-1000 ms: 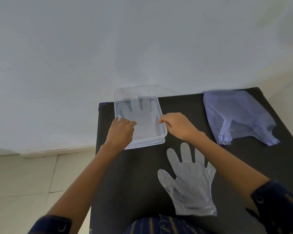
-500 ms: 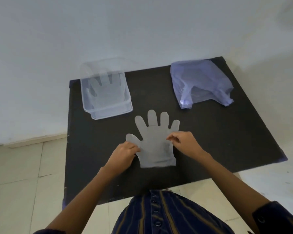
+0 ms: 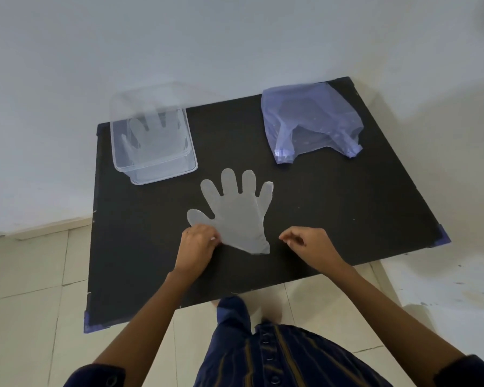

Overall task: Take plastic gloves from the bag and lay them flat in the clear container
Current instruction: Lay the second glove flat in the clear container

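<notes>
A translucent plastic glove (image 3: 235,213) lies flat on the black table (image 3: 333,213), fingers pointing away from me. My left hand (image 3: 197,247) pinches its cuff edge near the thumb side. To the right of the cuff, my right hand (image 3: 308,244) hovers a short way off, fingers curled, holding nothing. The clear container (image 3: 151,138) stands at the table's back left with a glove (image 3: 148,135) lying flat inside. A pale purple plastic bag (image 3: 310,121) rests at the back right.
The table's left side runs along a white wall (image 3: 39,135). Tiled floor (image 3: 31,303) shows on the left and in front. My striped dark shirt (image 3: 277,356) fills the bottom middle.
Both hands left the container and came down to the loose glove. The right hand, touching the glove's right edge half a second ago, now sits clear of it.
</notes>
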